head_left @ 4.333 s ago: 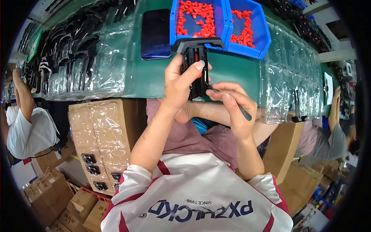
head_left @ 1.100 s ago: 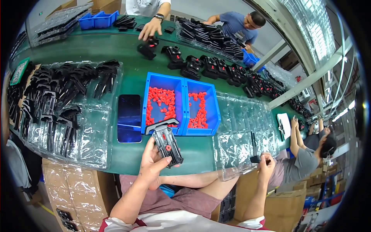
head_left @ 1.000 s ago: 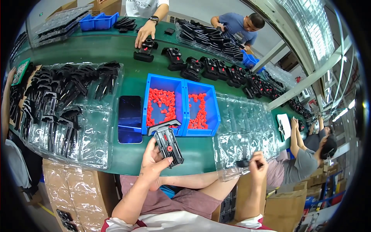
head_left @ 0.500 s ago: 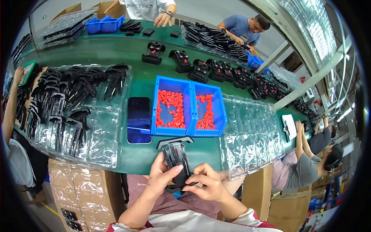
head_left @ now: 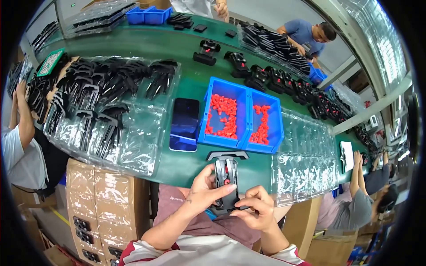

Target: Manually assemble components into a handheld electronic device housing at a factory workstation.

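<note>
In front of my lap, at the table's near edge, I hold a black plastic holder (head_left: pixel 230 195) with a wide crossbar at its top and a small red piece (head_left: pixel 226 181) in its open middle. My left hand (head_left: pixel 205 190) wraps its left side, thumb laid across the front. At the lower right corner, my right hand (head_left: pixel 258 207) pinches the holder's edge between thumb and fingers; the fingertips hide exactly what they grip. Just beyond stand two joined blue bins (head_left: pixel 244 139) with small red plastic pieces (head_left: pixel 224 108) inside. A dark smartphone (head_left: pixel 185 122) lies left of them.
Clear plastic trays flank the bins: the left tray (head_left: pixel 137 153) carries many black arms (head_left: pixel 106 86), the right tray (head_left: pixel 306 164) shows bare compartments. Black assemblies (head_left: pixel 257 77) line the table's far side. Co-workers sit left, right and opposite. A metal post (head_left: pixel 372 106) slants at right.
The whole view has swung, so the table things sit farther right. Both hands keep their grip; the holder stands straighter and shows more red. The left co-worker's hand has moved off the green tray.
</note>
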Motion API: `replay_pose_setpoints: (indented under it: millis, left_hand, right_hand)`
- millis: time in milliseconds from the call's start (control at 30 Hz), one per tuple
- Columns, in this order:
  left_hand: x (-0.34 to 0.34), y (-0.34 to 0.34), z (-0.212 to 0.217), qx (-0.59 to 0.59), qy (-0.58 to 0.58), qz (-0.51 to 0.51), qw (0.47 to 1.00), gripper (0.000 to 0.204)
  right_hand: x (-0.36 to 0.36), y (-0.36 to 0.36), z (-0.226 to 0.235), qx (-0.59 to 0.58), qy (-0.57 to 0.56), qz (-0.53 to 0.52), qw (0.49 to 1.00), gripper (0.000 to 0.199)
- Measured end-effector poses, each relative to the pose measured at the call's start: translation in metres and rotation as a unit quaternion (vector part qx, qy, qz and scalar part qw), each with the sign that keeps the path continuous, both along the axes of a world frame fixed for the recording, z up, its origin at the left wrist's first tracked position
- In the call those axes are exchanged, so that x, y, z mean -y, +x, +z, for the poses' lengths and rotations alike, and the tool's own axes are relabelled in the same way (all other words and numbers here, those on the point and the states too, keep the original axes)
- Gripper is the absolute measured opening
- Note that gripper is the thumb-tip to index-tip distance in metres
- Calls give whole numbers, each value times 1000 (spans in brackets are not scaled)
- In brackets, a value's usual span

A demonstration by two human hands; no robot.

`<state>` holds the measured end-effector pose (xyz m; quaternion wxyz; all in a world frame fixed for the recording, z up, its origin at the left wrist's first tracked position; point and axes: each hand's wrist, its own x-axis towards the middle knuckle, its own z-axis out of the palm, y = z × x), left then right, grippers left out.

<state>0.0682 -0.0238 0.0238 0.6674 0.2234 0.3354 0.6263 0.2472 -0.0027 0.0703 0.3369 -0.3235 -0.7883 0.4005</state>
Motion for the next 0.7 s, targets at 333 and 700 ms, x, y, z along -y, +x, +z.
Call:
replay_pose_setpoints:
  millis: [333, 700]
  left_hand:
    - [2, -1, 8, 0, 2, 12, 1000, 58]
    - [-9, -15, 19, -43, 7, 1, 999, 58]
  right_hand:
    - [-5, -7, 5, -12, 5, 13, 1000, 25]
    - [-6, -6, -8, -53, 55, 11, 997, 22]
